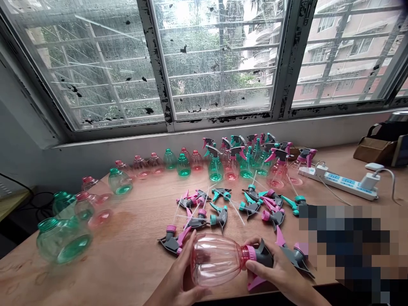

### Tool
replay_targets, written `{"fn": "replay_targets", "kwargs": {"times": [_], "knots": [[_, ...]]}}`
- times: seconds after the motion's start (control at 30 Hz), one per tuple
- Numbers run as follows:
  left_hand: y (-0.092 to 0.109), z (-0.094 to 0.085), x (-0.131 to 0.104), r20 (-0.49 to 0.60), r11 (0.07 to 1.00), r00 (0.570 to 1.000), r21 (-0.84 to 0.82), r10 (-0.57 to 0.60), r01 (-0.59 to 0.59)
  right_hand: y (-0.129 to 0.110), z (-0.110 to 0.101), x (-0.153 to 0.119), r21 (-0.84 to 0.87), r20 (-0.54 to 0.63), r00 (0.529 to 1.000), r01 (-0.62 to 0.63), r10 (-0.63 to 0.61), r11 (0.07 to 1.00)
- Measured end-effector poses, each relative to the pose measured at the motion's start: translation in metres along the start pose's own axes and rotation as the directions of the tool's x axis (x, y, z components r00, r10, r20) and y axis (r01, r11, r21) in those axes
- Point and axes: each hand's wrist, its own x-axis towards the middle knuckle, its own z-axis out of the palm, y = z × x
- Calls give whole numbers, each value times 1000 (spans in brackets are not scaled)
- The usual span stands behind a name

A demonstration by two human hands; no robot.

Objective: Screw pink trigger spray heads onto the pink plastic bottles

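Note:
A clear pink spray bottle [216, 260] lies on its side in the air over the table's front edge, its neck pointing right. My left hand [182, 276] wraps round the bottle's base, thumb below and fingers above. My right hand [270, 267] grips the pink collar and grey-black trigger head [262, 253] at the neck. The head sits on the bottle's mouth; how tightly, I cannot tell. Loose spray heads lie close by: a pink-collared one [172, 242] left of the bottle and another [298, 255] right of my right hand.
Several loose pink and teal spray heads [219, 217] with thin tubes cover the middle of the table. Open green and pink bottles [65, 242] curve along the left and back. Finished-looking bottles with heads [232, 165] stand by the window. A white power strip [346, 185] lies right.

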Motion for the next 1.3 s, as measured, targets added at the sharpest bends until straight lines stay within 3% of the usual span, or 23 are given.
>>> {"fn": "replay_targets", "kwargs": {"times": [0.23, 0.33, 0.43, 0.67, 0.77, 0.87, 1.13, 1.3], "knots": [[7, 4, 0, -55, 999, 998, -15, 32, -33, -1, 1, 0, 22, -16, 1000, -22, 22, 1000], [8, 4, 1, -18, 996, 1000, -92, -20, 18, -1, 1, 0, 5, -18, 1000, -13, 13, 1000], [10, 4, -1, -2, 986, 1000, -164, 25, -25, -2, 1, 0, -12, -12, 1000, -12, 12, 1000], [10, 0, -2, -9, 999, 999, 22, 44, -43, -2, 1, 1, 147, 68, 991, -124, 115, 981], [8, 1, 0, -23, 998, 998, -13, 62, -62, -3, 2, 4, 196, 65, 991, -126, 116, 973], [8, 2, 0, -28, 999, 1000, -51, 5, -7, -5, 3, 8, 244, 20, 992, -123, 122, 962], [8, 4, 1, -75, 976, 997, -218, 10, -26, -2, 8, 17, 308, 105, 988, -142, 115, 941], [10, 4, 0, -88, 992, 996, -126, 17, -28, 3, 7, 21, 350, 157, 974, -212, 166, 912]]}}
